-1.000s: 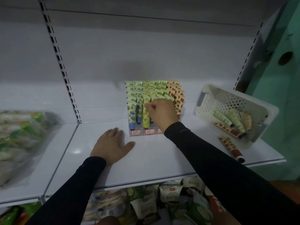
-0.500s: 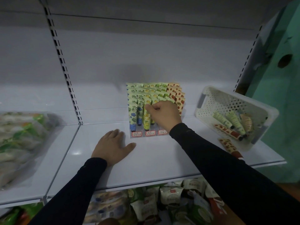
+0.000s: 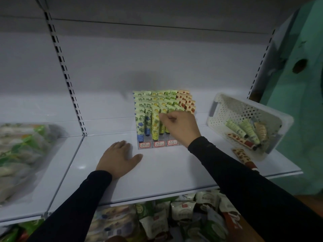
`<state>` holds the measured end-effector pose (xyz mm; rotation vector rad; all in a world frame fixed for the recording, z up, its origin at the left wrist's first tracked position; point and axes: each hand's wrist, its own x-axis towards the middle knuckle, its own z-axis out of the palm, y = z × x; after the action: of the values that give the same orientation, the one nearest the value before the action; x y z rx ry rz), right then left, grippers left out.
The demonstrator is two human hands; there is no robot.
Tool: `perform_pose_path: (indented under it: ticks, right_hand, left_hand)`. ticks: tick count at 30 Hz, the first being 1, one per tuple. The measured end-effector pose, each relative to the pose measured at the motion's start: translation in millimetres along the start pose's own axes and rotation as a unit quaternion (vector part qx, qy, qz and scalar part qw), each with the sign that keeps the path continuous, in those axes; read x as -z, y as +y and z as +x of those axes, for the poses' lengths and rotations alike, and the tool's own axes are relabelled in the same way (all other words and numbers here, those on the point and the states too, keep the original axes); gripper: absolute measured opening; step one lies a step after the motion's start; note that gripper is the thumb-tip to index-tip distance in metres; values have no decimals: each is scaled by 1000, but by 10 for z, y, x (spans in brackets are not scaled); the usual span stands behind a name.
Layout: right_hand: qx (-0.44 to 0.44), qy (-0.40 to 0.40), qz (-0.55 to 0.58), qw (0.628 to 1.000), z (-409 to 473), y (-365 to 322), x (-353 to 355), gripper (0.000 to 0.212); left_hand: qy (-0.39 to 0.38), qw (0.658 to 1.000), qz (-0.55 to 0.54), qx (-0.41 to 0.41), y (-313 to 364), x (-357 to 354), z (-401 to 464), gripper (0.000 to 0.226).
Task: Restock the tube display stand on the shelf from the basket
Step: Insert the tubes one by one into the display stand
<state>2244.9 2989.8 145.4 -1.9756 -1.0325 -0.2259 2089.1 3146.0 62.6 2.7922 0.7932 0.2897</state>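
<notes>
White shelf (image 3: 174,173): tubes stand upright in display stand (image 3: 158,145); right hand (image 3: 180,127) still pinches a green tube (image 3: 164,119); left hand (image 3: 120,158) stays flat, fingers spread.

Stand's front-right tubes (image 3: 189,109) perhaps behind right hand (image 3: 180,127)

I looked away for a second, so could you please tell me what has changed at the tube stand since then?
Hardly anything: the right hand keeps its curled fingers at the front tubes of the display stand, barely shifted. The left hand stays flat on the shelf; the basket and the loose tube beside it are unmoved.
</notes>
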Motion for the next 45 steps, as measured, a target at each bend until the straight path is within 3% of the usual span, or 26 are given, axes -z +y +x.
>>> perform_pose_path:
  ticks: [7, 15, 25, 30, 33, 41, 43, 45]
  right_hand:
    - [16, 35, -19, 999, -341, 330, 459, 32]
    - [-61, 54, -102, 991, -544, 884, 988, 25]
    - [-196, -86, -249, 944, -269, 1292, 1393, 44]
    - [-271, -203, -327, 882, -101, 1403, 1398, 42]
    - [-272, -223, -361, 864, -76, 1513, 1385, 40]
    - [-256, -131, -312, 905, -43, 1653, 1284, 27]
    - [-247, -107, -270, 925, -56, 1599, 1289, 23]
    - [-234, -71, -198, 949, -77, 1519, 1273, 17]
  left_hand:
    - [35, 999, -23, -17, 193, 193, -214, 61]
    - [21, 978, -87, -189, 1076, 255, -221, 46]
    - [-136, 928, -77, -337, 2484, -349, 59, 55]
    - [-138, 909, -33, -391, 2811, -547, 209, 72]
    - [-139, 914, -33, -381, 2790, -642, 263, 74]
    - [-91, 941, -35, -325, 2606, -644, 363, 14]
    - [-78, 943, -47, -320, 2503, -628, 363, 16]
    - [-78, 946, -60, -309, 2385, -576, 351, 31]
